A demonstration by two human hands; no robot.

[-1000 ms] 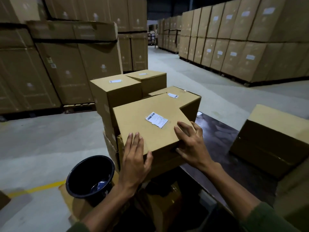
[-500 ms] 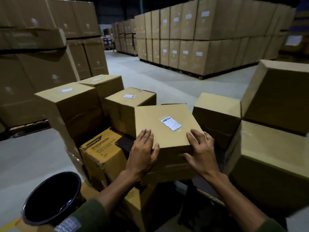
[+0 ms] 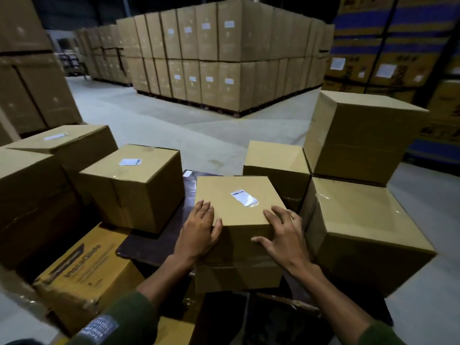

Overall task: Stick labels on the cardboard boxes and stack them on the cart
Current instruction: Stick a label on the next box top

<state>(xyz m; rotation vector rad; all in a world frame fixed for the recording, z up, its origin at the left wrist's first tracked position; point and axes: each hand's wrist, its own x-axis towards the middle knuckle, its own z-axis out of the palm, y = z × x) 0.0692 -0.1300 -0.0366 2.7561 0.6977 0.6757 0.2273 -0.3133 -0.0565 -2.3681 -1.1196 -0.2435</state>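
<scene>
So on the left there's a yellow printed carton [image 3: 82,272] with blurry unreadable lettering, and behind it plain brown cardboard boxes, one [image 3: 134,188] with a small white sticker on its taped lid. In the middle the left hand [image 3: 198,235] and right hand [image 3: 286,236] lie with fingers spread over the near top edge of a square labelled box [image 3: 239,202], gripping it from both sides on the dark cart deck [image 3: 154,242], its barcode label [image 3: 244,197] too blurry to read. Right of it sit smooth unlabelled boxes [image 3: 358,220], stacked two high.
</scene>
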